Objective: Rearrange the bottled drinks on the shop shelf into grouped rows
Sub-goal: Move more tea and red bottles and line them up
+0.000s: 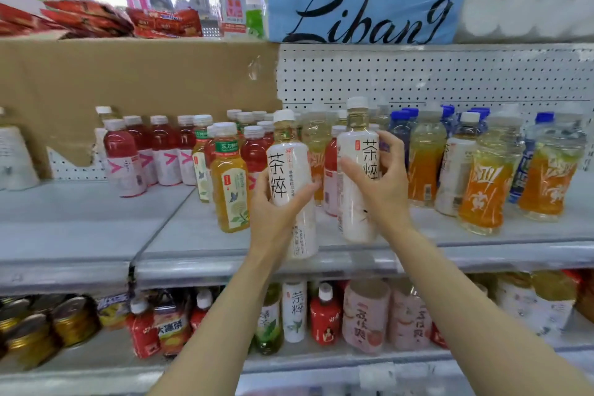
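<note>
Both hands are being kept busy: the left hand is being wrapped around one white tea bottle, and the right hand is being curled around a second white tea bottle. Both bottles are being held upright, side by side, just above the shelf, with red drinks left and orange drinks right.

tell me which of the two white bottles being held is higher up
The white bottle in the right hand; its cap sits above that of the left hand's bottle.
</note>
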